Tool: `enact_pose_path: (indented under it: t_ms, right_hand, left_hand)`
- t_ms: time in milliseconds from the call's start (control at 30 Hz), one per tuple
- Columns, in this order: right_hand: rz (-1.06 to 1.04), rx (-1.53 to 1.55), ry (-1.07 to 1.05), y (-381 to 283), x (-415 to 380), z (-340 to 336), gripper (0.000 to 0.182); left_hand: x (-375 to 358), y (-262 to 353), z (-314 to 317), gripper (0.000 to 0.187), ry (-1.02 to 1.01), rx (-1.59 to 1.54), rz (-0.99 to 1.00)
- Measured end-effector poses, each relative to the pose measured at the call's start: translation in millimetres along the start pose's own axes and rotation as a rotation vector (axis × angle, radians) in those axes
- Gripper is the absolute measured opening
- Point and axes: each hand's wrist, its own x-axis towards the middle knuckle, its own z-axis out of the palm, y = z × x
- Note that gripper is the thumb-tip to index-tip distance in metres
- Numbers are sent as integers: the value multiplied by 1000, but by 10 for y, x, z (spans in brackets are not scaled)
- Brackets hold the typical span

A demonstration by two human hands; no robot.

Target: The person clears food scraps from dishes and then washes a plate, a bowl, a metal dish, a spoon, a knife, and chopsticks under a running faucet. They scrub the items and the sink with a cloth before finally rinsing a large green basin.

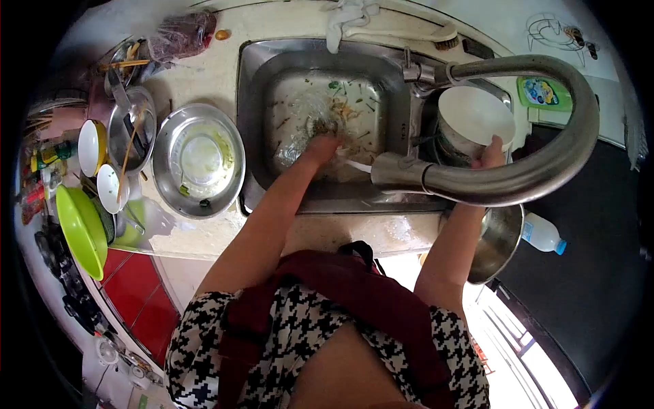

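Note:
My left hand [323, 148] reaches down into the large steel sink basin [262, 102]. Its fingers close around a small greyish clump [319, 127] that I cannot make out clearly. Splashing water and scattered food scraps [340, 109] surround it on the basin floor. A stream of water [355, 164] runs from the faucet head [395, 173] towards this hand. Over the smaller basin on the right, my right hand [492, 154] grips the near rim of a large white bowl [473, 112], which is tilted.
The curved steel faucet [582, 116] arches across the right side. Left of the sink lie a wide steel basin [162, 153], a steel bowl with utensils [151, 129] and small white bowls [90, 148]. A brush [446, 37] rests behind; a steel pot [501, 249] and white bottle [543, 233] stand right.

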Motion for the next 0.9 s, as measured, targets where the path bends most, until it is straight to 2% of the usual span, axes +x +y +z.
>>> enact_pose_path:
  t_ms: [67, 133, 233, 333, 433, 533, 633, 667, 767, 800, 833, 900]
  right_hand:
    - [96, -347, 64, -262, -53, 47, 56]
    - [13, -521, 127, -249, -24, 61, 56]
    - [-158, -665, 230, -122, 27, 44, 57]
    - [-237, -766, 269, -8, 75, 61, 58]
    - [-242, -857, 255, 42, 153, 71, 59]
    - [-227, -954, 238, 50, 226, 23, 60]
    - [-277, -1014, 215, 133, 269, 34, 61]
    - [-443, -986, 273, 467, 418, 35, 63]
    - [-783, -683, 311, 163, 15, 154, 63]
    - [-883, -797, 366, -25, -218, 191, 59]
    - [-984, -907, 424, -173, -443, 217, 55]
    - [-921, -683, -4, -364, -857, 286, 48]
  left_hand:
    - [-98, -32, 32, 53, -130, 26, -52]
    - [-289, 78, -153, 47, -330, 68, -100]
    - [-561, 220, -298, 43, -345, 312, -97]
    - [-984, 405, -545, 49, -41, 104, -236]
    - [-1476, 515, -569, 65, 398, -1172, -76]
    - [-2105, 581, -814, 77, 534, -2261, -215]
    - [-2397, 293, -712, 75, 956, -2454, -160]
    - [-2385, 251, -664, 67, 977, -2493, -202]
    - [-2309, 262, -747, 42, 1061, -2644, -265]
    - [-2274, 293, -760, 36, 1155, -2617, -266]
    - [-2237, 253, -644, 34, 1141, -2638, -212]
    - [-2257, 378, -655, 33, 1152, -2634, -392]
